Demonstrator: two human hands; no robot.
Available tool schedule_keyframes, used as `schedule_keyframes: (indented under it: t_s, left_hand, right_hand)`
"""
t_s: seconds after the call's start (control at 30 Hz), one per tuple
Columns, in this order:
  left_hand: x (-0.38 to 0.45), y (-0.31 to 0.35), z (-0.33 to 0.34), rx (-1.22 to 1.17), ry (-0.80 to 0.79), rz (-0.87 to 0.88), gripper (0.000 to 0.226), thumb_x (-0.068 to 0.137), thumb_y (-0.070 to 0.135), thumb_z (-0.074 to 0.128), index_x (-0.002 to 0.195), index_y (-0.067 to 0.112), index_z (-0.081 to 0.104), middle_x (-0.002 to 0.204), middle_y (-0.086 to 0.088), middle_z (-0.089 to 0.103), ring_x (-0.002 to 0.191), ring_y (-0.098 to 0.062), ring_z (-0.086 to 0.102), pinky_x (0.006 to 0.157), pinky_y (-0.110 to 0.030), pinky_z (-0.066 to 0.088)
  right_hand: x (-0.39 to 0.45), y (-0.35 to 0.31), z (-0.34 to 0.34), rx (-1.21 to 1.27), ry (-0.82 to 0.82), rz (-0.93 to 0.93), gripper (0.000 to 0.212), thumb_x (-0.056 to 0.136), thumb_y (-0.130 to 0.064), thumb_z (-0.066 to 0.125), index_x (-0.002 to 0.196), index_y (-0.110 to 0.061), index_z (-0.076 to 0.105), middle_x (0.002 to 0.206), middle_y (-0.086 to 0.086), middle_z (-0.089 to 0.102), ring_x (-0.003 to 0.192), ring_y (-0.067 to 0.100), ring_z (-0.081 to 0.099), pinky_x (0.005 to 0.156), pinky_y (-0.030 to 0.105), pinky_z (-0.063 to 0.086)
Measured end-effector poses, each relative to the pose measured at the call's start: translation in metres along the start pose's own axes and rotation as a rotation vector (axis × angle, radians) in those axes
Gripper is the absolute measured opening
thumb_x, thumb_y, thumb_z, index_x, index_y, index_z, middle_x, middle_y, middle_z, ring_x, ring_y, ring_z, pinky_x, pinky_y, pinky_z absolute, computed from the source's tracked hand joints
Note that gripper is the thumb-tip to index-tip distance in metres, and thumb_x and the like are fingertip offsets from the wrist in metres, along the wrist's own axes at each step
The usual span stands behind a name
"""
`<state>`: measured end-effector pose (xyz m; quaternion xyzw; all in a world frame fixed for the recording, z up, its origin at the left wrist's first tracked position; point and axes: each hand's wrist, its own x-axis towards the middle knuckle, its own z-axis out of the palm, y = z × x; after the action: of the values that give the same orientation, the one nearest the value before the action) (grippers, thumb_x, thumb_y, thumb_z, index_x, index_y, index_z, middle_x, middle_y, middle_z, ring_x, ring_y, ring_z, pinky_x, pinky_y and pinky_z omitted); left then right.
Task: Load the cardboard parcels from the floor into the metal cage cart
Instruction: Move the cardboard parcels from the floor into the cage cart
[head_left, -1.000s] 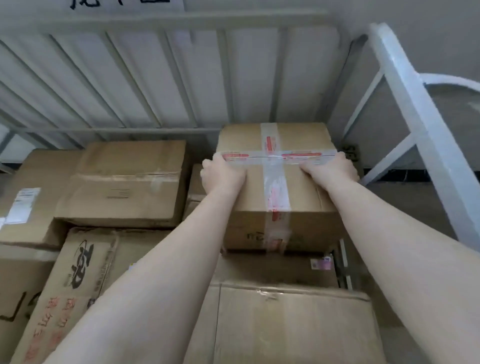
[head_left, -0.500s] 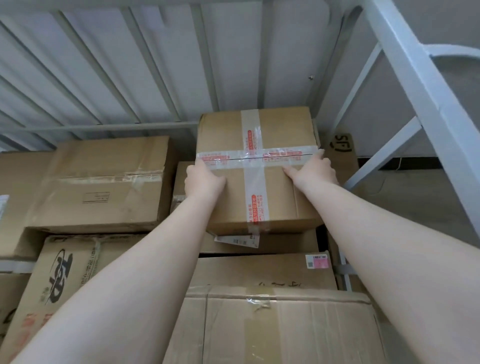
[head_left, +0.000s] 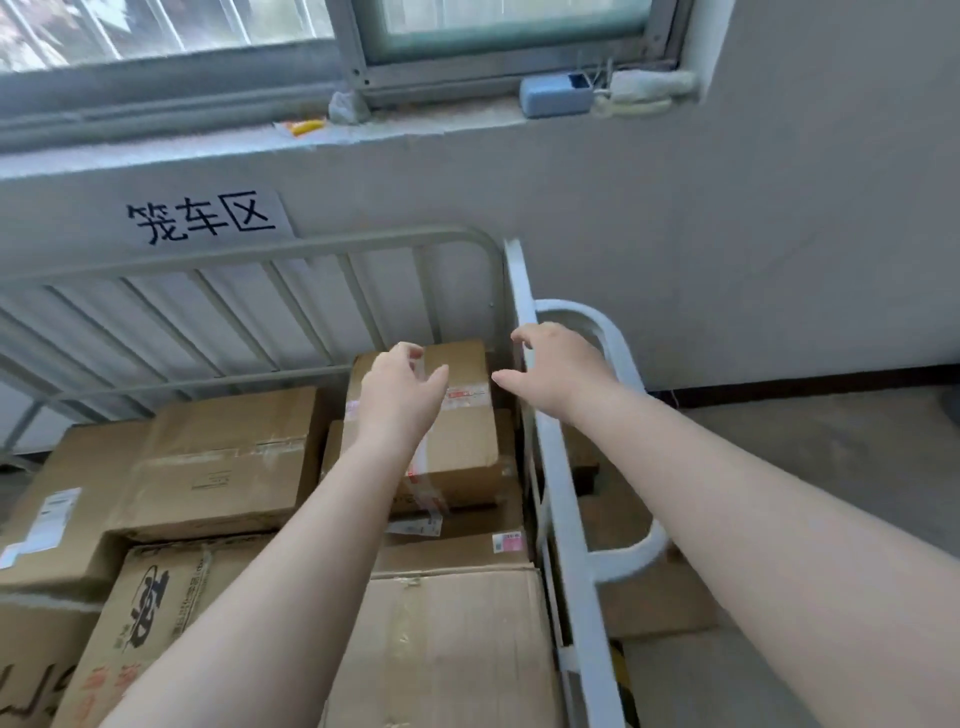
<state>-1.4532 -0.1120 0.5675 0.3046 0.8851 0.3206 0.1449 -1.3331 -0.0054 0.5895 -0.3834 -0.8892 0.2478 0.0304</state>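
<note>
The small brown cardboard box with clear and red tape (head_left: 457, 415) now sits on top of the pile, in the far right corner of the grey metal cage cart (head_left: 322, 249). A moment ago both hands held its front edge. Now they have let go and are lifted off it. The left hand (head_left: 400, 389) floats just above the box with loose, spread fingers and holds nothing. The right hand (head_left: 558, 371) is wide too, up by the white metal side rail of the cart (head_left: 558, 483), and it also holds nothing. So this parcel looks done, and I think the next job is to go back to the floor for another one.

Beside the small box, to the left, lies a bigger flat brown box (head_left: 223, 462). In front is a large plain brown box (head_left: 447, 649), near the front edge of the cart. The pile is already high, so a new box has little room. The white rail stands close on the right and could bump an arm. A white paper sign with black writing (head_left: 202, 218) hangs on the wall behind.
</note>
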Motion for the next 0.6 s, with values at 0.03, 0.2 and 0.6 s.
schedule_keyframes:
  t_s: [0.03,0.2,0.6]
  left_hand:
    - [-0.016,0.023,-0.002,0.0,0.009,0.034,0.043,0.093,0.03,0.053,0.132,0.012,0.049,0.131,-0.008,0.053,0.121,-0.024,0.05,0.094,-0.032,0.041]
    - [-0.098,0.119,0.035,0.046,-0.052,0.125,0.042,0.091,0.029,0.053,0.13,0.012,0.051,0.126,-0.01,0.055,0.118,-0.027,0.05,0.095,-0.038,0.045]
    - [-0.218,0.135,0.248,0.127,-0.452,-0.086,0.043,0.091,0.031,0.05,0.133,0.019,0.048,0.13,-0.003,0.052,0.117,-0.023,0.051,0.092,-0.04,0.05]
  right_hand:
    - [-0.018,0.013,-0.022,0.011,0.024,0.012,0.057,0.09,-0.042,0.056,0.139,-0.017,0.043,0.141,0.002,0.047,0.128,0.023,0.046,0.101,0.04,0.043]
    - [-0.107,0.1,-0.091,0.107,0.072,0.147,0.052,0.087,-0.041,0.061,0.131,-0.015,0.051,0.128,0.004,0.056,0.117,0.023,0.053,0.093,0.034,0.046]
    - [-0.18,0.296,-0.037,0.15,-0.179,0.454,0.056,0.087,-0.043,0.062,0.133,-0.014,0.048,0.13,0.005,0.056,0.118,0.024,0.054,0.094,0.032,0.046]
